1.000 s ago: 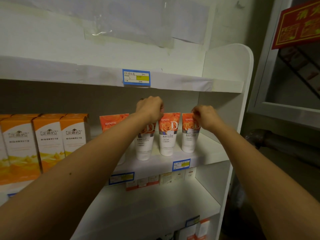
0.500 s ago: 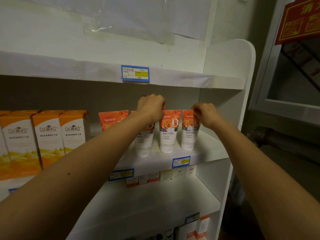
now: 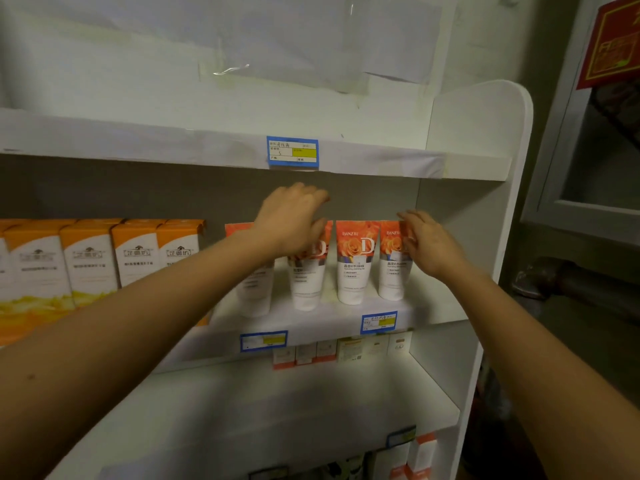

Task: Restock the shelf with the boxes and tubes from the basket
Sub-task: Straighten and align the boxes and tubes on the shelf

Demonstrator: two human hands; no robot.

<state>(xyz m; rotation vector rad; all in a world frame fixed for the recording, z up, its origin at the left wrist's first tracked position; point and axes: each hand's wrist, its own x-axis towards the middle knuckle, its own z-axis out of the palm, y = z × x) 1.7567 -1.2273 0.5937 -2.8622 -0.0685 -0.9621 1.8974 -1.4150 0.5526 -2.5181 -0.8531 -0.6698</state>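
Tubes (image 3: 353,261): four stand in a row on the right part of the middle shelf, caps down. Each is orange with a rose print above and white below. They are close together with narrow gaps. The leftmost is partly hidden behind the left forearm.
Left hand (image 3: 294,220): held up in front of the top of the second tube from the left. The fingers are loose and slightly spread and grasp nothing. I cannot tell whether the thumb side touches the tube's flat end.
Right hand (image 3: 429,244): the fingers are nearly straight and lie against the upper right corner of the rightmost tube, without curling round it.
Orange boxes (image 3: 135,254): upright in a row on the left part of the same shelf, side by side, orange and white, with their fronts facing out.
Shelf (image 3: 311,323): white, with a rounded side panel on the right. The tubes stand near its front edge.
Tags (image 3: 378,322): two blue-bordered ones are on the middle shelf's front edge and a third is on the edge of the upper shelf (image 3: 173,147).
Small boxes (image 3: 311,353): a row at the back of the level below, just under the tubes.
Bottom level: more orange and white packs (image 3: 420,452), partly in view.
Sheet (image 3: 294,39): pale paper and clear film taped to the back wall above the upper shelf.
Sign (image 3: 613,46): red, at the top right, beside the unit.
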